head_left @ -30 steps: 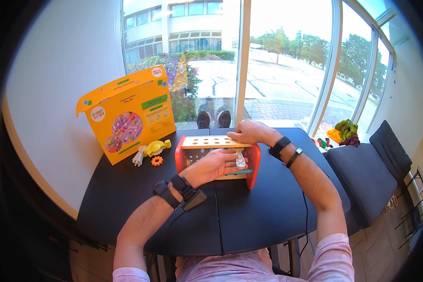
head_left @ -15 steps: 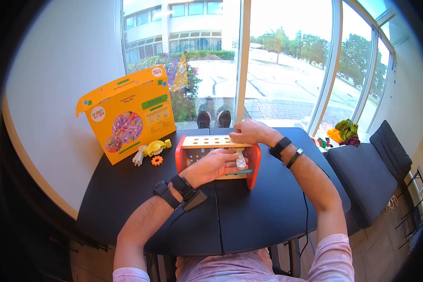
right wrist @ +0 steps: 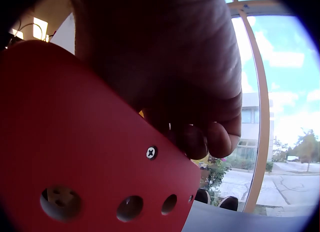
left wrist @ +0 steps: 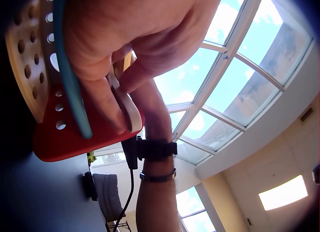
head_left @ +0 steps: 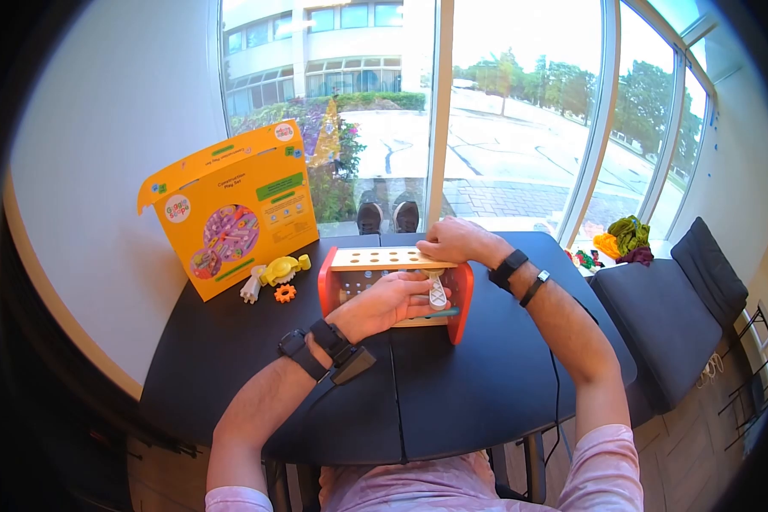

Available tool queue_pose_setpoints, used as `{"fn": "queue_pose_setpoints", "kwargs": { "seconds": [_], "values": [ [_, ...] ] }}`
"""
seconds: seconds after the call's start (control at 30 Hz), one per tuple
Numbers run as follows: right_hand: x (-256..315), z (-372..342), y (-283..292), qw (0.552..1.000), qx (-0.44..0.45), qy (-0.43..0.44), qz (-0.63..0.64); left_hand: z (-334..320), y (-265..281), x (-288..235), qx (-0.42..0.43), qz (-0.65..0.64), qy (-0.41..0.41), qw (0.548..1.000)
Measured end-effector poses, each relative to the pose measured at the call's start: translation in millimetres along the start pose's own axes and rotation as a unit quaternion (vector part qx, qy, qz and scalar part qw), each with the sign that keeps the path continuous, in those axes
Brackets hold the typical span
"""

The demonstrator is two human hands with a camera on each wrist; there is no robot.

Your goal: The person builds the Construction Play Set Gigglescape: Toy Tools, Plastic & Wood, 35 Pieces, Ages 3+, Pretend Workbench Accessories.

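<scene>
At the right end of a toy bench (head_left: 371, 258), the left hand (head_left: 382, 305) pinches a white latticed piece (head_left: 438, 296); the right hand (head_left: 457, 239) grips unclearly.

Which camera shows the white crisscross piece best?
The head view, because the white crisscross piece shows its patterned face there. The left wrist view shows mainly its edge, pinched by the left hand. The right wrist view doesn't show it.

From here I see a black bench (head_left: 486, 384), which carries a yellow box (head_left: 230, 205) and a red-sided frame (head_left: 384, 266). Near the box lie a yellow piece (head_left: 279, 271), a white piece (head_left: 252, 285) and an orange gear (head_left: 285, 293).
</scene>
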State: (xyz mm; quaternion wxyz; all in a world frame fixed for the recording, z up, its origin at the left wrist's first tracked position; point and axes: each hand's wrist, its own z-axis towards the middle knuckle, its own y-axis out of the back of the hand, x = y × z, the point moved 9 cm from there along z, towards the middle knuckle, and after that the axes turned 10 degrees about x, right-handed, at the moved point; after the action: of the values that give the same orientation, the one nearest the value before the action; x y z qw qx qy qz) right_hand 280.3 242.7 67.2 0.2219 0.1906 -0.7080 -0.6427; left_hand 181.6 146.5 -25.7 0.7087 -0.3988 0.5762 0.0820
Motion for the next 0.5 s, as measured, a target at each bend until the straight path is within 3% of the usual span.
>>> {"fn": "queue_pose_setpoints", "kwargs": {
  "seconds": [0.1,0.3,0.5],
  "values": [
    [11,-16,12,1.0,0.012,-0.022,0.003,1,1,0,0.007,-0.002,-0.003,1.0],
    [0,1,-2,0.999,-0.014,0.048,0.012,0,0,1,0.0,-0.002,0.002,1.0],
    [2,1,0,1.0,0.001,0.026,-0.018,1,0,3,-0.001,0.006,0.004,1.0]
  ]
}}
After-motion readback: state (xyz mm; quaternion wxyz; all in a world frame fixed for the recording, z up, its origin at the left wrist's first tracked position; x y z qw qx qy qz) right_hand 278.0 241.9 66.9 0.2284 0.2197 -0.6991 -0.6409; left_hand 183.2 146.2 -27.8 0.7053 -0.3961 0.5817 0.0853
